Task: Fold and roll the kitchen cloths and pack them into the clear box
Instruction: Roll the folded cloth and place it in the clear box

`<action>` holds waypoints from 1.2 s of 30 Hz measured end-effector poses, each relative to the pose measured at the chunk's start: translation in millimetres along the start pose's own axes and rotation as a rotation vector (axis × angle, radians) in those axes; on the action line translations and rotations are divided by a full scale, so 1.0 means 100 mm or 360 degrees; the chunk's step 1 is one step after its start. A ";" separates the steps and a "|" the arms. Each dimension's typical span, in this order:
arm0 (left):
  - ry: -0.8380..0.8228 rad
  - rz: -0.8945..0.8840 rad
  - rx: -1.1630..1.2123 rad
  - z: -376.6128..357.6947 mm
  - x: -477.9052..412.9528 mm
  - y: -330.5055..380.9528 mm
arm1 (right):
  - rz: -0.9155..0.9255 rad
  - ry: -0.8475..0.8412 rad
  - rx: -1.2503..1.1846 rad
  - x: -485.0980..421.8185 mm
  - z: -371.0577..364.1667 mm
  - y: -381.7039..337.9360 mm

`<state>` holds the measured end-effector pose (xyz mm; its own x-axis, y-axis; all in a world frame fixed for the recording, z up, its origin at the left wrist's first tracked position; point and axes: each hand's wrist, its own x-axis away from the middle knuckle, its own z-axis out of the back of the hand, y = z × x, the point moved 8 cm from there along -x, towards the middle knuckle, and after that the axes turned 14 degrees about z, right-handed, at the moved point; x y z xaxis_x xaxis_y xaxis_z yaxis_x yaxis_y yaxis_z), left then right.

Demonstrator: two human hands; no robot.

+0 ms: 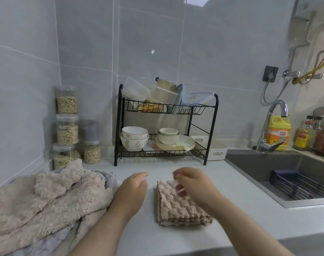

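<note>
The folded cloth (181,206) is laid before the dish rack (164,122), long axis directed toward it. The left hand (133,189) is held relaxed, uncurled; the right hand (192,183) is blurred, grip not determinable.

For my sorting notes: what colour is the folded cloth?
Beige-pink, waffle-textured folded cloth; head view.

The left hand (133,189) reaches up from the bottom edge to mid-frame, fingers loosely bent, holding nothing. The right hand (192,183), just right of it, is blurred, fingers curled downward.
</note>
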<state>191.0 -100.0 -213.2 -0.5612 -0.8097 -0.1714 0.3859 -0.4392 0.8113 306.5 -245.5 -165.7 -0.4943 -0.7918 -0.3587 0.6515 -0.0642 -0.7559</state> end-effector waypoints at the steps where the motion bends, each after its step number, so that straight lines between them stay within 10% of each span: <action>1: -0.0094 -0.0172 -0.0207 -0.12 0.07 0.10 | 0.0076 0.0034 0.0140 -0.03 0.14 0.06; 13: -0.0599 -0.0359 -0.1256 -0.70 0.10 -0.02 | 0.0008 -0.0634 0.1071 -0.02 -0.14 0.98; 25: -0.0654 -0.0113 -0.1035 -0.82 -0.29 0.46 | 0.0125 -0.0442 0.0767 -0.02 -0.04 0.91; 29: -0.0751 -0.0012 -0.1199 -0.86 -0.44 0.51 | 0.0041 -0.0003 0.0020 0.00 0.13 0.97; 32: -0.0754 0.0210 -0.0792 -0.74 -0.41 0.53 | -0.0078 0.0315 -0.0516 0.02 0.27 1.05; 36: -0.0854 0.0589 0.0745 -0.69 -0.21 0.36 | -0.0062 0.0459 -0.0889 0.01 0.37 1.07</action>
<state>267.2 -125.7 -218.9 -0.7783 -0.5212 0.3502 0.3354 0.1264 0.9336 396.4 -275.6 -226.7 -0.6975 -0.5948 -0.3996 0.2694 0.2990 -0.9154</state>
